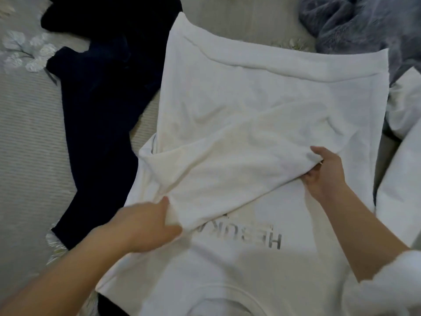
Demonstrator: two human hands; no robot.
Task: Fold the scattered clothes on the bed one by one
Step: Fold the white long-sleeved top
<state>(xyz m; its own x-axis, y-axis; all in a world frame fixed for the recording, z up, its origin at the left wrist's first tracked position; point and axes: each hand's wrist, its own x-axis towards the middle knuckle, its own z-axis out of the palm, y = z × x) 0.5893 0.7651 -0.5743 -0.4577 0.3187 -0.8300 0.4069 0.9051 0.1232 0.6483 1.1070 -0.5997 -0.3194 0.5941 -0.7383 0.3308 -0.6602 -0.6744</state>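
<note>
Shirt (pixel 262 92) lies flat mid-bed (pixel 27 133), collar nearest the person. One sleeve (pixel 239 160) is laid across its body; left hand (pixel 145 226) pinches the sleeve at its fold, right hand (pixel 325 174) grips the sleeve's end. Judged early: first fold only, other side and lengthwise folds left. Dark garment (pixel 102 110) and grey garment (pixel 341 21) unfolded. The sleeve hides part of the print, left fingertips are under cloth, collar cut off by the frame.
</note>
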